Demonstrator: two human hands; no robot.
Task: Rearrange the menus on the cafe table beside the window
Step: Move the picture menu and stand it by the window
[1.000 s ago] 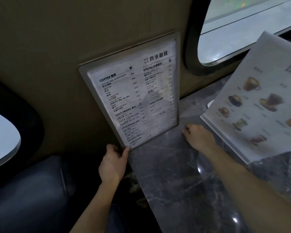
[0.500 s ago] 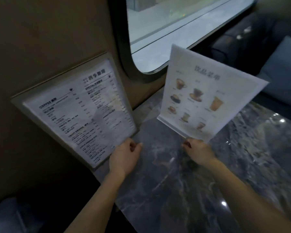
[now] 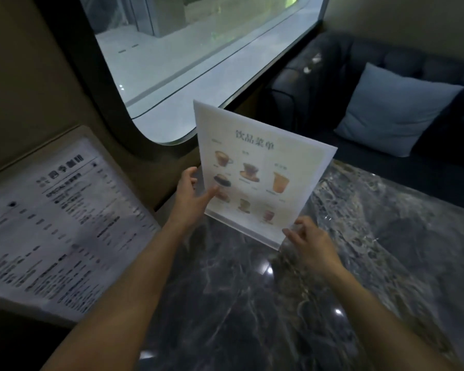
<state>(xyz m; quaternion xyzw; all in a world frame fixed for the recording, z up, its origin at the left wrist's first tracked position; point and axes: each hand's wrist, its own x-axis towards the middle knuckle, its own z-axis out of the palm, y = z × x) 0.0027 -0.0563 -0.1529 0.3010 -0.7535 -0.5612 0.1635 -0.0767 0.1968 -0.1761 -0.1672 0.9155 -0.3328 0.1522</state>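
Clear acrylic is what you are pinching: your left hand (image 3: 192, 195) grips the left edge of the drinks menu (image 3: 263, 172), thumb laid across the printed front over the lower left cup pictures and the other fingers (image 3: 189, 174) curled round behind the edge. That grip is pressed together on the sheet. Your right hand (image 3: 312, 243) is at the menu's lower right corner, fingertips (image 3: 288, 232) touching the bottom edge and the thumb near the corner; the fingers look loosely spread, and whether they truly clamp the corner cannot be told from this blurred view.

The drinks menu stands nearly upright, tilted a little back and turned so its right side is farther from you. Its thick clear base edge sits on or just above the counter (image 3: 252, 303); contact is not clear. It shows a heading in Chinese characters and several pictured cups in rows.

The counter is dark grey marble with pale veins and bright glints of light. To your left, well apart from your hands, the text menu (image 3: 62, 226) leans against the tan wall (image 3: 24, 84), its lower corner by the counter's left end; its lines of print are blurred.

Behind the drinks menu is the window (image 3: 198, 49) with a dark rounded frame. On the right, past the counter, a dark sofa (image 3: 332, 76) carries a pale blue cushion (image 3: 394, 108).
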